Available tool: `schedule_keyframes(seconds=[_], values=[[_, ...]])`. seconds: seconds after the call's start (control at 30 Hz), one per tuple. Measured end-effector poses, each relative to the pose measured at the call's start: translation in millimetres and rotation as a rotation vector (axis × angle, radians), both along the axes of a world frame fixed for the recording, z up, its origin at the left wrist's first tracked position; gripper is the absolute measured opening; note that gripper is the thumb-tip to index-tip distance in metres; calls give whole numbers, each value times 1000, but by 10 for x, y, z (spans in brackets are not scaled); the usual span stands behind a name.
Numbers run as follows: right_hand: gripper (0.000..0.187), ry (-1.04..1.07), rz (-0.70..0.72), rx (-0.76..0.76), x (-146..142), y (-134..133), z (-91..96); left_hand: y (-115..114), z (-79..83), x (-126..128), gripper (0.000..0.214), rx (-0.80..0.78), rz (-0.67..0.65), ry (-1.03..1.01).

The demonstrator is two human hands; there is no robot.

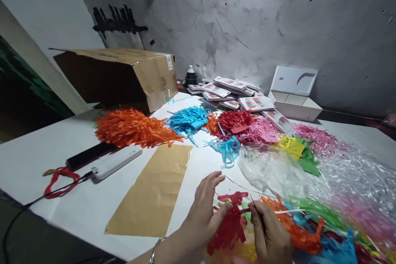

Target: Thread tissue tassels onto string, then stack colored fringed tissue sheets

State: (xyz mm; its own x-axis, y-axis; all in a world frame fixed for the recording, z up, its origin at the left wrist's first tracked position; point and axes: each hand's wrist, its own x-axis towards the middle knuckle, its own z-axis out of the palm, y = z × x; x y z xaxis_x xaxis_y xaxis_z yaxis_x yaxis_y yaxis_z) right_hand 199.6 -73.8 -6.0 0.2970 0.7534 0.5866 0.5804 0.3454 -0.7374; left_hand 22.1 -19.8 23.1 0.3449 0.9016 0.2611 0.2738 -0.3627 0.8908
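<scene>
My left hand [202, 206] is raised over the near edge of the table, fingers apart, thumb beside a red fringed paper tassel [230, 222]. A thin white string [236, 183] runs from near its fingertips toward the right. My right hand [270, 231] is closed in a pinch at the twisted end of the red tassel. A thin dark sliver, perhaps a needle, sticks up at its fingertips. A white strip [289, 211] passes behind that hand. Beneath the red tassel lie pale green and yellow paper pieces, partly hidden by my hands.
Orange [136, 128] and blue tassels [188, 119] lie mid-table, left of a clear plastic bag [272, 167]. Silver tinsel [355, 173] and loose tassels spread right. Behind are a cardboard box [154, 80], stacked packs [232, 90] and a white box [293, 105]. Brown paper [151, 192] and a power strip [117, 161] lie left.
</scene>
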Motion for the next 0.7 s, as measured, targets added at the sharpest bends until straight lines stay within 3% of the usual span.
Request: schedule_keyframes(seconds=[0.07, 0.13, 0.2, 0.3, 0.4, 0.47, 0.57, 0.7], values=[[21, 8, 32, 22, -45, -1, 18, -9, 45, -3, 45, 171, -71, 124], [20, 39, 60, 5, -84, -11, 56, -20, 74, 22, 26, 137, -224, 154], [21, 79, 23, -34, -97, -32, 98, -27, 79, 55, 20, -27, -257, 66], [24, 114, -56, -111, -82, -78, 146, -26, 63, 87, 30, -416, -186, -231], [24, 95, -5, -127, -95, -117, 175, -25, 63, 102, 38, -776, -194, -519], [25, 68, 39, -94, -133, -129, 194, -28, 76, 112, 39, -907, -206, -620], [25, 55, 82, -55, -186, -136, 232, -34, 93, 126, 38, -965, -217, -654], [23, 26, 62, -52, -181, -169, 250, -24, 94, 133, 39, -837, -183, -556]])
